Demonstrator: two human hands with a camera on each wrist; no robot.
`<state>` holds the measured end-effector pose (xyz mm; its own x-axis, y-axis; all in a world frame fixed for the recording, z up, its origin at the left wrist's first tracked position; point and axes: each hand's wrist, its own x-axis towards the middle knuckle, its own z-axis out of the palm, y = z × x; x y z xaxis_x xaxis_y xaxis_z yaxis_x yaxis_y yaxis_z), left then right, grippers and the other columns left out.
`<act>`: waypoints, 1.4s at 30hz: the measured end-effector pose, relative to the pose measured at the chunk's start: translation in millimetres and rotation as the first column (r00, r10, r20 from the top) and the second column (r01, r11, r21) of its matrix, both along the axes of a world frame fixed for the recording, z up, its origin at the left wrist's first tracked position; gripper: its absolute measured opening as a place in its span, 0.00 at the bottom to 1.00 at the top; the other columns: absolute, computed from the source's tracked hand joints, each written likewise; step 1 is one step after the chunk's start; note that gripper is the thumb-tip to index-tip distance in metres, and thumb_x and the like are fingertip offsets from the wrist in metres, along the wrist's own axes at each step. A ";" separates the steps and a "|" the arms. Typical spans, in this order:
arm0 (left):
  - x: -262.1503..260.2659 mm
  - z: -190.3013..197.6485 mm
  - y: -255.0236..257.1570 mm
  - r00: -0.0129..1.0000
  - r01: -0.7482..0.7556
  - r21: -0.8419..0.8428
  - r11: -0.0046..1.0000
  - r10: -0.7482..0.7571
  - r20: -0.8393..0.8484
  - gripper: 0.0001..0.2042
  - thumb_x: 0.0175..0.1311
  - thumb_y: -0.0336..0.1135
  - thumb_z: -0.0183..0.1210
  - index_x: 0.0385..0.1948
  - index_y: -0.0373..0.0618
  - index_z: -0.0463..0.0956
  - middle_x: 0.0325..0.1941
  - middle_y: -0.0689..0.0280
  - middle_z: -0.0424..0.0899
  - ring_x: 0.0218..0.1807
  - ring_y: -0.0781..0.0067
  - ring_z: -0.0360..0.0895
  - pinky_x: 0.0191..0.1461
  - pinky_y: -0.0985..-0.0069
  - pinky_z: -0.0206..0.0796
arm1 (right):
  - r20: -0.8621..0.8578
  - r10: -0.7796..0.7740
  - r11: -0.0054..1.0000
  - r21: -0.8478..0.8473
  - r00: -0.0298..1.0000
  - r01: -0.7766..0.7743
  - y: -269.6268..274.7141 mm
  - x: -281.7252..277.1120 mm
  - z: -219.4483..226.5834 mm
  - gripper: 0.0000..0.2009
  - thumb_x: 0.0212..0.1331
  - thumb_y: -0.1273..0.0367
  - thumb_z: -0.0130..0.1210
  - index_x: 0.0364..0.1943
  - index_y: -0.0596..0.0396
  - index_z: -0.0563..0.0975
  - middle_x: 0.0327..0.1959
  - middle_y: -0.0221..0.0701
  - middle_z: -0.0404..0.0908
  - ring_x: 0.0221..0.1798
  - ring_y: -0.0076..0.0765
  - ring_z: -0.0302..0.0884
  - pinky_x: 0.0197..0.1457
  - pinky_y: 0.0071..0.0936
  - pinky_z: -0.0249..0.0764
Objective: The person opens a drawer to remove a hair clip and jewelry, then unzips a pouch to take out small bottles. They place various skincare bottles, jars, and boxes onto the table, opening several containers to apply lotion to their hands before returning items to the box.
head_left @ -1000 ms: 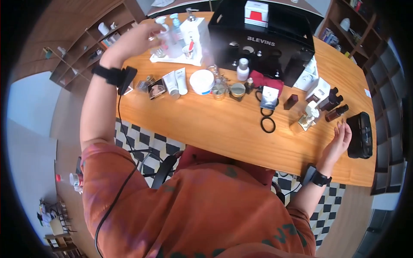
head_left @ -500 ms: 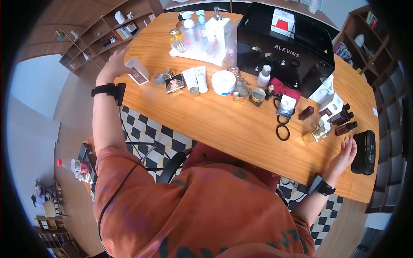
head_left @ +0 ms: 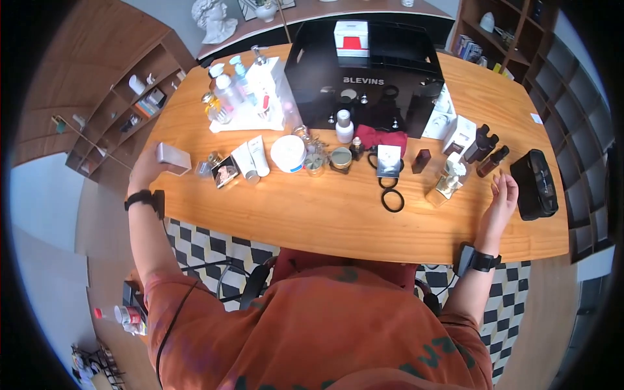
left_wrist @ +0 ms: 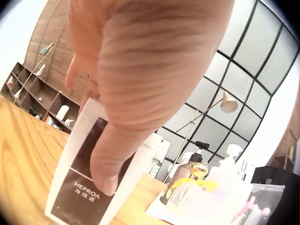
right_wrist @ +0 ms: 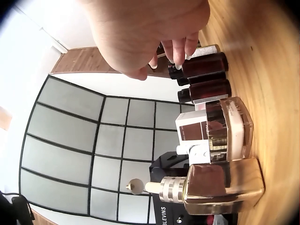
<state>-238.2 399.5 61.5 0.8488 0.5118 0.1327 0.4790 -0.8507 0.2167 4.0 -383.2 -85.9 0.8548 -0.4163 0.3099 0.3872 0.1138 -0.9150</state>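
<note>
At the table's left end, my left hand (head_left: 148, 170) grips a white and brown carton (head_left: 174, 158). In the left wrist view the thumb lies across the carton's brown printed face (left_wrist: 82, 201), with the fingers partly hidden behind it. My right hand (head_left: 499, 203) rests at the right side with relaxed fingers and holds nothing. Just beyond its fingertips stand dark brown bottles (head_left: 492, 161); a black zip case (head_left: 535, 185) lies to its right. The right wrist view shows a dropper bottle (right_wrist: 225, 187) and a square glass bottle (right_wrist: 241, 131) near that hand.
A white tray (head_left: 244, 123) of pump bottles stands behind the left hand. A black BLEVINS box (head_left: 312, 97) sits at the back. Along the middle are white tubes (head_left: 259, 156), a white jar (head_left: 288, 155), black hair ties (head_left: 392, 200) and a white box (head_left: 459, 135).
My left hand has come down from the pump bottles to the carton at the left and taken hold of it. My right hand stays by the brown bottles. The head view has shifted.
</note>
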 end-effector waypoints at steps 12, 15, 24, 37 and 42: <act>100.2 153.3 -139.6 0.704 -0.102 0.801 0.590 -0.526 0.477 0.31 0.54 0.36 0.74 0.62 0.42 0.74 0.59 0.53 0.80 0.63 0.46 0.74 0.67 0.55 0.65 | 0.043 0.042 0.998 -0.038 0.998 -0.040 6.9 -8.0 6.6 0.11 0.73 0.69 0.57 0.54 0.57 0.76 0.57 0.32 0.80 0.56 0.24 0.77 0.58 0.25 0.71; 161.6 174.0 -199.4 0.560 0.080 0.732 0.677 -0.638 0.529 0.30 0.58 0.37 0.73 0.61 0.38 0.73 0.58 0.50 0.80 0.61 0.48 0.77 0.64 0.58 0.69 | 0.050 0.064 0.998 -0.011 0.997 -0.064 9.9 -10.8 10.4 0.11 0.72 0.70 0.58 0.54 0.57 0.77 0.56 0.32 0.80 0.55 0.23 0.76 0.58 0.23 0.70; 326.4 160.0 -364.4 0.499 0.754 0.276 0.597 -0.792 0.351 0.32 0.56 0.41 0.73 0.62 0.38 0.73 0.60 0.46 0.80 0.64 0.45 0.76 0.67 0.60 0.68 | 0.021 0.049 0.998 0.046 0.999 -0.050 16.6 -11.6 14.3 0.11 0.70 0.71 0.60 0.53 0.58 0.76 0.46 0.26 0.78 0.47 0.20 0.72 0.55 0.21 0.69; 462.9 105.9 -338.5 0.699 0.680 0.341 0.649 -0.714 -0.035 0.38 0.54 0.57 0.73 0.68 0.56 0.71 0.63 0.56 0.82 0.66 0.50 0.77 0.68 0.54 0.65 | -0.007 0.089 0.994 0.070 0.996 -0.088 21.9 -19.1 26.3 0.12 0.69 0.71 0.62 0.53 0.56 0.76 0.47 0.26 0.79 0.50 0.19 0.74 0.58 0.20 0.68; 422.2 99.5 -363.8 0.581 0.445 0.811 0.380 -0.812 0.061 0.31 0.57 0.41 0.72 0.63 0.43 0.73 0.58 0.56 0.81 0.64 0.52 0.76 0.64 0.64 0.68 | 0.042 0.104 0.988 0.110 0.994 -0.108 19.0 -15.3 17.0 0.12 0.68 0.73 0.62 0.53 0.56 0.77 0.45 0.25 0.80 0.48 0.18 0.75 0.56 0.18 0.69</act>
<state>184.1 35.7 161.0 0.6306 -0.5534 0.5442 -0.2481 -0.8081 -0.5343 -11.3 -364.2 -68.9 0.8849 -0.3581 0.2979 0.4002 0.2572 -0.8796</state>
